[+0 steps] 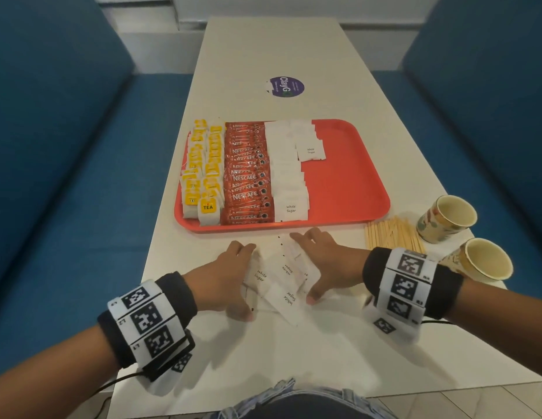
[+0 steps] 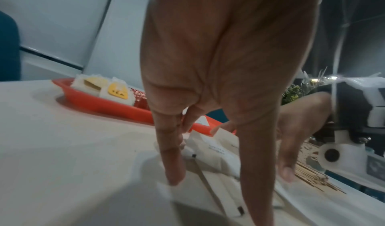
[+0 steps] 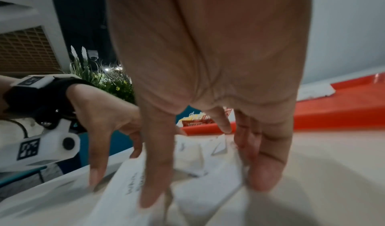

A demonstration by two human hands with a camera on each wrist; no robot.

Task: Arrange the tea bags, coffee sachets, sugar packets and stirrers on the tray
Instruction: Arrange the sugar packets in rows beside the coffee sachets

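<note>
On the white table lies a loose pile of white sugar packets (image 1: 279, 282) (image 2: 214, 148) (image 3: 191, 153), just in front of the red tray (image 1: 348, 176). My left hand (image 1: 230, 276) (image 2: 208, 97) touches the pile's left side with straight fingers. My right hand (image 1: 321, 261) (image 3: 208, 81) touches its right side the same way. The tray holds rows of yellow-tagged tea bags (image 1: 203, 170), red coffee sachets (image 1: 245, 176) and sugar packets (image 1: 286, 176); its right half is bare. Wooden stirrers (image 1: 390, 234) lie on the table right of the tray.
Two paper cups (image 1: 445, 217) (image 1: 481, 264) stand at the table's right edge beside the stirrers. A purple round sticker (image 1: 286, 86) sits on the far tabletop. Blue benches (image 1: 67, 146) (image 1: 490, 116) flank the narrow table.
</note>
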